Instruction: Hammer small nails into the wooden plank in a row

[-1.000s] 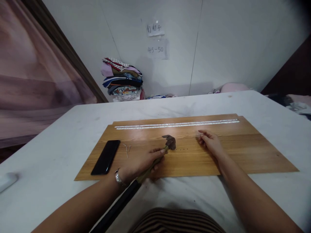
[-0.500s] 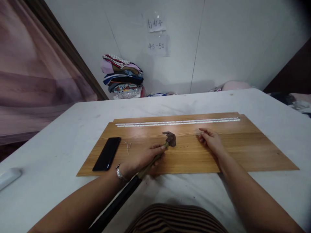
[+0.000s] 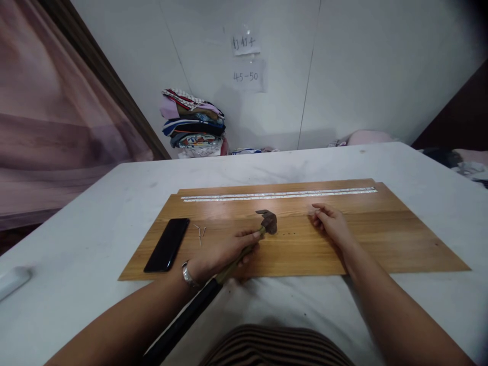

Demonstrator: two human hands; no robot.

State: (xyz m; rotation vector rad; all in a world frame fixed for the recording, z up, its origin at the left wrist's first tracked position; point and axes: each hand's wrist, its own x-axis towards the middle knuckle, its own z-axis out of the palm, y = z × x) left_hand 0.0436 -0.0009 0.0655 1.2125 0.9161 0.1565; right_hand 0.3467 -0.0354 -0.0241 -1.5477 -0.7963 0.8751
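My left hand (image 3: 232,249) is wrapped round the neck of a claw hammer (image 3: 269,221), just below its rusty head. The black grip slants down toward my body. Several small dark dots (image 3: 288,234), perhaps nail heads, run in a row on the wooden board (image 3: 305,259) right of the hammer head. Over the board's right half, my right hand (image 3: 332,222) has its fingers drawn together; a faint pale shape shows at the fingertips, too unclear to name. Several loose nails (image 3: 200,235) lie on the board to the left of my left hand.
A black phone (image 3: 166,245) lies at the board's left end. Two measuring strips (image 3: 278,194) run along its far side. The board rests on a white table (image 3: 76,218). Folded clothes (image 3: 194,119) are stacked by the wall, and a white object (image 3: 14,282) sits at far left.
The view has tilted slightly, so everything appears a little lower. Both hands and the hammer keep nearly the same places over the board.
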